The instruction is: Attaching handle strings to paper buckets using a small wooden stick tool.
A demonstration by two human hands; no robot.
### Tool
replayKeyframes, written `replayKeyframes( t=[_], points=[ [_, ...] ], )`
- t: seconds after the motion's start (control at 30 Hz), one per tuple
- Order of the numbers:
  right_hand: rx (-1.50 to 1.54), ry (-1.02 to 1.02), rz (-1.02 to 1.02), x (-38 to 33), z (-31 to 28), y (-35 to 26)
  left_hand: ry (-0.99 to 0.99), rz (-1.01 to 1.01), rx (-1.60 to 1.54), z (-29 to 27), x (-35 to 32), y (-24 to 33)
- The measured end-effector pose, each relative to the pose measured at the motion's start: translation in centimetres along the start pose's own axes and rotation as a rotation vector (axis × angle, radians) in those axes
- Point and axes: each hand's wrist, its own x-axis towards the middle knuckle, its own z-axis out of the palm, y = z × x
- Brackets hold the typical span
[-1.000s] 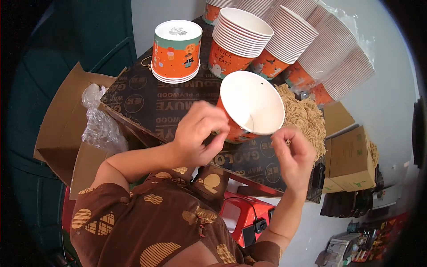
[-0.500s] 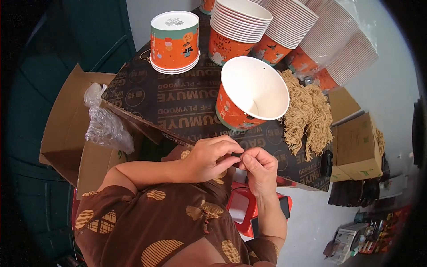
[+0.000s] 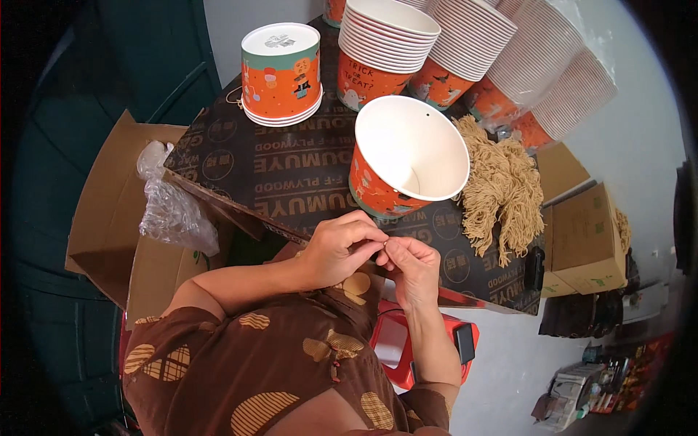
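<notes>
Surface: dark printed plywood desk (image 3: 291,174), near edge just above the hands. Pale wall behind, teal door at left, pale floor at right.

Hands: two. Left hand (image 3: 340,247) and right hand (image 3: 411,265) meet fingertip to fingertip at the desk's near edge, below the open bucket. Fingers of both are pinched together on something too small to make out; whether it is a strand of string cannot be told.

Buckets: one open orange paper bucket (image 3: 407,163), white inside, tilted, mouth toward the camera, standing on the desk just above the hands and touching the string heap. One lidded orange bucket (image 3: 281,71) upright at the desk's far left, sitting on a short stack of lids.

Stacks: about five nested stacks (image 3: 465,51) of orange buckets along the far edge, leaning right; the rightmost are partly in clear wrap.

String: one heap of tan string (image 3: 502,189), right of the open bucket, hanging toward the desk's right edge.

Surroundings: one open carton (image 3: 102,218) at left, holding crumpled clear plastic (image 3: 171,211). Two cartons (image 3: 585,240) at right, on the floor. One red stool (image 3: 422,349) under the right forearm. Brown patterned sleeve (image 3: 240,363) fills the lower foreground.
</notes>
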Motion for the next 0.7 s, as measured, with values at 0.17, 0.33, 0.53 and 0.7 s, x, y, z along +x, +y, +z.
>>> replayKeyframes(
  t=[0.17, 0.33, 0.53, 0.7],
  points=[
    [0.001, 0.018, -0.001, 0.2, 0.3, -0.1, 0.042, 0.015, 0.008, 0.3, 0.1, -0.2],
    [-0.037, 0.028, 0.018, 0.4, 0.3, -0.2, 0.034, 0.067, 0.122, 0.2, 0.1, 0.0],
    [-0.069, 0.047, 0.029, 0.2, 0.8, -0.8, 0.019, 0.203, 0.232, 0.1, 0.0, -0.6],
    [-0.105, 0.035, 0.04, 0.2, 0.7, -1.0, 0.017, 0.258, 0.313, -0.1, 0.1, -0.5]
  ],
)
